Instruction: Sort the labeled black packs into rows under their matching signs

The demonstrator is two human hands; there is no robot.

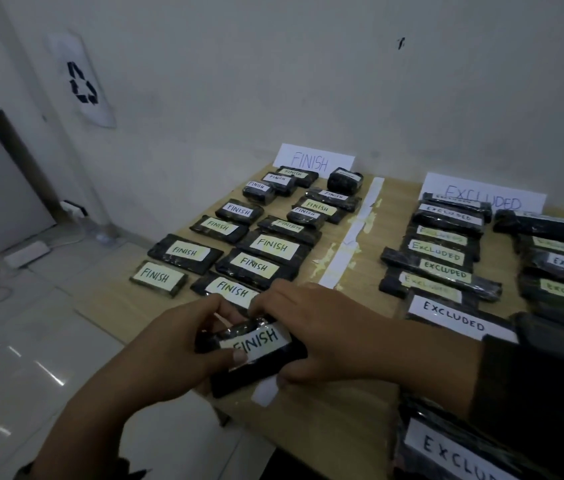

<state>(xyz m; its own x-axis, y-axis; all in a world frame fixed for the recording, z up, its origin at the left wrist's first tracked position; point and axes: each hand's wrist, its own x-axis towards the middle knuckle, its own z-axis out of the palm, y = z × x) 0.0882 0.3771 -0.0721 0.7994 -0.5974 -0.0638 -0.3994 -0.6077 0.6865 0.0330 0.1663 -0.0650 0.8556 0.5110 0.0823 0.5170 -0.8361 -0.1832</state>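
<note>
Mostly done by the look of it: two rows of packs (271,246) lie under the FINISH sign (313,160), two more under the EXCLUDED sign (481,194). Your left hand (183,344) and right hand (325,327) both pinch a FINISH pack (259,341) at the worktop (356,403) near edge, just below the right FINISH row. One EXCLUDED pack (453,452) at bottom right looks unplaced

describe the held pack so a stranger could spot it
Find the wooden table by the wall, then its near edge, in line with the FINISH sign. The pack there reads FINISH, and it alone is gripped by the left hand and right hand.
</note>
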